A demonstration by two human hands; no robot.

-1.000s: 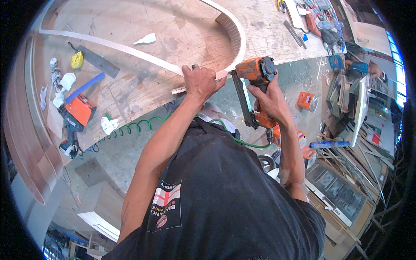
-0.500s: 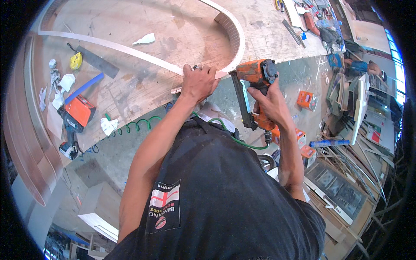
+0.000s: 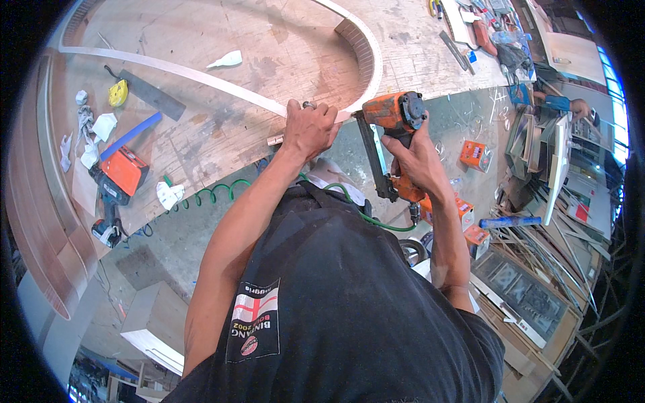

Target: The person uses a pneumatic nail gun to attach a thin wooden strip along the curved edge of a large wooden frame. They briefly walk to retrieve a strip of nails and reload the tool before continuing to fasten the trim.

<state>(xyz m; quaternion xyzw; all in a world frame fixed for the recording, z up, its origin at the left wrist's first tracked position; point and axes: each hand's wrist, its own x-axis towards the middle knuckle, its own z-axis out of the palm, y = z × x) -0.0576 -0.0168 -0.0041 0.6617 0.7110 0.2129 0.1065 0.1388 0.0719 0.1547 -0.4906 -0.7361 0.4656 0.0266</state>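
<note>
My right hand point(image 3: 418, 161) grips an orange and black pneumatic nail gun point(image 3: 392, 113) by its handle. Its nose points left, close to the curved wooden frame point(image 3: 371, 67) at the near edge of the workbench. A green coiled air hose point(image 3: 383, 226) runs to the tool's base. Closed over the frame's near edge is my left hand point(image 3: 311, 131), just left of the nail gun's nose. My fingers hide part of the frame there. A small wood strip point(image 3: 275, 140) pokes out beside my left wrist.
The plywood workbench point(image 3: 201, 134) bears a white glue bottle point(image 3: 226, 60), a yellow tape measure point(image 3: 117, 93), a blue strip point(image 3: 131, 136) and a cordless drill point(image 3: 109, 195). Orange boxes point(image 3: 475, 155) stand on the floor at right, near stacked wood offcuts point(image 3: 537, 258). Another person's arm point(image 3: 564, 104) shows far right.
The nail gun and my right hand have shifted slightly left, bringing the nose nearer my left hand. The other person's arm at far right has moved.
</note>
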